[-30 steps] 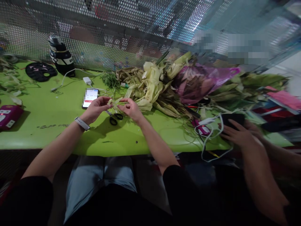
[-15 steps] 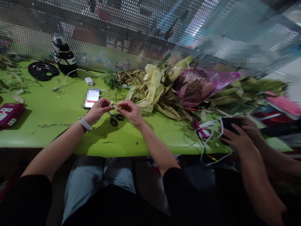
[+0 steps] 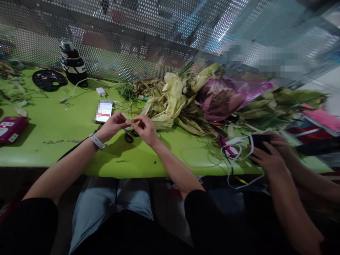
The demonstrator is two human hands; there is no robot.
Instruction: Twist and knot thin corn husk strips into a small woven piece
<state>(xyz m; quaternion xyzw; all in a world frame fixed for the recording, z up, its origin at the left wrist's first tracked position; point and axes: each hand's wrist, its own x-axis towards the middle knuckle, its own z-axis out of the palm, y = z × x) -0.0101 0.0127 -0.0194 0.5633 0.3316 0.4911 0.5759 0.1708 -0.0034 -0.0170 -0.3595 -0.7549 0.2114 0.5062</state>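
Observation:
A small pale strip of corn husk (image 3: pixel 128 119) is pinched between my two hands above the green table. My left hand (image 3: pixel 114 126), with a light-banded watch on its wrist, grips the strip between thumb and fingers. From the other side, the fingertips of my right hand (image 3: pixel 146 131) close on it, nearly touching the left ones. Beneath them lie black-handled scissors (image 3: pixel 129 138), partly covered by my right hand. Just behind my left hand rests a lit phone (image 3: pixel 106 109). A heap of dried corn husks (image 3: pixel 174 97) spreads behind and right of my hands.
Green twine (image 3: pixel 126 91) and a white charger (image 3: pixel 101 91) lie at the back. A dark bottle (image 3: pixel 75 69), black palette-shaped piece (image 3: pixel 49 80) and purple box (image 3: pixel 12 130) stand left. Rightward are a pink plastic bag (image 3: pixel 220 99) and another person's hands (image 3: pixel 268 156) on a dark device with a white cable.
My fingertips have drawn closer together on the husk strip, and my right hand has shifted slightly left and down. Less of the scissors shows now.

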